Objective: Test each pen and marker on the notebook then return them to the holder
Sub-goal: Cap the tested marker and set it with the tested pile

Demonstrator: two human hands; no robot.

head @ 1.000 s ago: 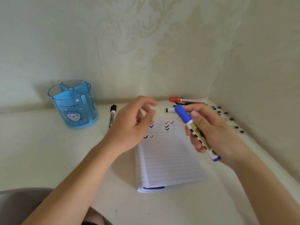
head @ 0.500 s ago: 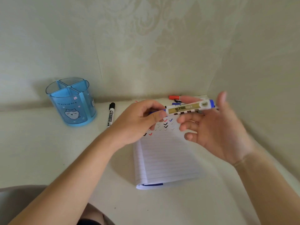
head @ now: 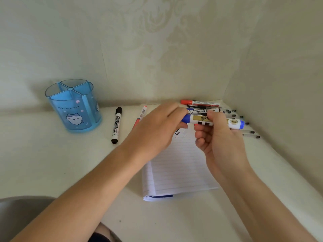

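"Blue marker [head: 201,119], where do you have it?"

"Level in the air over the top of the notebook [head: 180,172], just above the tick marks. My left hand [head: 157,130] has its grip pinched on the capped end. My right hand [head: 218,137] has its grip wrapped round the barrel."

"Which step, then?"

"Uncapping, I'd judge, since the cap is seated. Next I need a straight pull apart, then the tip goes down on a free line."

"And the holder [head: 73,109]?"

"Far left on the worktop [head: 52,163], well apart from my hands, and its compartments look empty. A black marker [head: 116,124] lies beside it, and a red marker [head: 199,102] lies by the back wall."
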